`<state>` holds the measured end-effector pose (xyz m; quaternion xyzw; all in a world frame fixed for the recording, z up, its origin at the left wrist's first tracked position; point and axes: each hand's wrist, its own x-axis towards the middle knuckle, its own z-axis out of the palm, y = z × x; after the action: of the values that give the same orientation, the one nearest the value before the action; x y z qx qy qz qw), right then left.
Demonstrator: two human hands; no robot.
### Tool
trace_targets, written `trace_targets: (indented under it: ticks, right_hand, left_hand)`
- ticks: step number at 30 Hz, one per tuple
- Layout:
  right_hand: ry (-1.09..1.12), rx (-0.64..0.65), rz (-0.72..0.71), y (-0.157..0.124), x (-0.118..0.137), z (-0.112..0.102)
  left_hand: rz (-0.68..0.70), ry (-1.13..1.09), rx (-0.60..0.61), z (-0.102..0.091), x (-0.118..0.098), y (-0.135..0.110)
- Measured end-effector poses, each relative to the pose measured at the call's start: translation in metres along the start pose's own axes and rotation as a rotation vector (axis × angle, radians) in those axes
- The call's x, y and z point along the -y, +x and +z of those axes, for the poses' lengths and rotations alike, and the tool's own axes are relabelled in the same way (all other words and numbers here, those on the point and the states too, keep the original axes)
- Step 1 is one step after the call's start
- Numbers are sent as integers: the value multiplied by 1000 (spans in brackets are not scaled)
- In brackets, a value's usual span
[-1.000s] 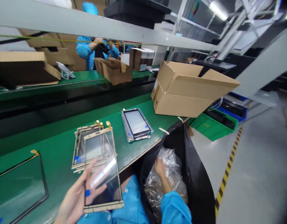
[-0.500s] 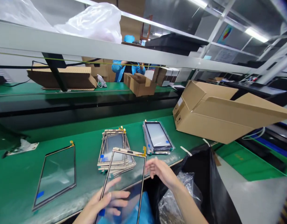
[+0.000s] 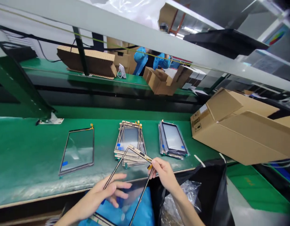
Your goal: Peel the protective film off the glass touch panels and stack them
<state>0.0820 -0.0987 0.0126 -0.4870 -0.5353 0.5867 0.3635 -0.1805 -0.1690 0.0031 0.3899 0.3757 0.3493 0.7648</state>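
Note:
A clear touch panel [image 3: 140, 153] with a thin dark border and a cream top strip is tilted in front of me. My right hand [image 3: 165, 174] pinches its upper right corner beside the gold flex tab. My left hand [image 3: 99, 195] holds its left edge, with the fingers spread across the glass. Just beyond it, several similar panels form a loose stack [image 3: 130, 136] on the green bench [image 3: 103, 147]. To the right lies another stack of film-wrapped panels [image 3: 172, 138]. One more touch panel [image 3: 79, 149] rests alone on the left.
An open cardboard box [image 3: 243, 131] stands at the right end of the bench. Below it hangs a black bag [image 3: 216, 188] with crumpled clear plastic [image 3: 192, 191]. A shelf beam [image 3: 135, 36] crosses overhead. Behind it, a person in blue sleeves [image 3: 140, 59] is near small boxes.
My right hand has closed on the panel's upper right corner, having been apart from it. The panel has turned clockwise and tilted. The camera view has shifted left and rolled.

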Motion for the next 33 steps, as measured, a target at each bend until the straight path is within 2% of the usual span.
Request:
trace_targets:
  ticks: [4,8,12,15,20,22,26,28,29,33]
  right_hand:
    - [-257,141,-63,2,7,-9]
    - [-497,147,-291,10,42,-3]
    - [-753,359,-547,15,70,12]
    - [-873,414,-608,15,77,14]
    - [-882,402,-673,11,75,10]
    - [-928,352,-799,10,70,8]
    - [-1045,134,-1106,3,56,6]
    - [-955,84,-1087,-4,51,4]
    - [-852,91,-1015,-8,49,3]
    - [-213,198,-529,-35,52,-15]
  left_hand:
    - [-24,127,-16,-1,-18,-12]
    - [-99,316,1,0,-36,-21]
    - [-132,483,114,0,-42,-21]
    - [-147,538,161,0,-44,-22]
    - [-164,541,207,1,-48,-21]
    - [-166,500,225,-1,-47,-19]
    - [-180,249,299,-10,-41,-9]
    - [-189,143,340,-15,-39,-4]
    - [-193,110,358,-17,-38,-2]
    - [-187,29,394,-29,-38,4]
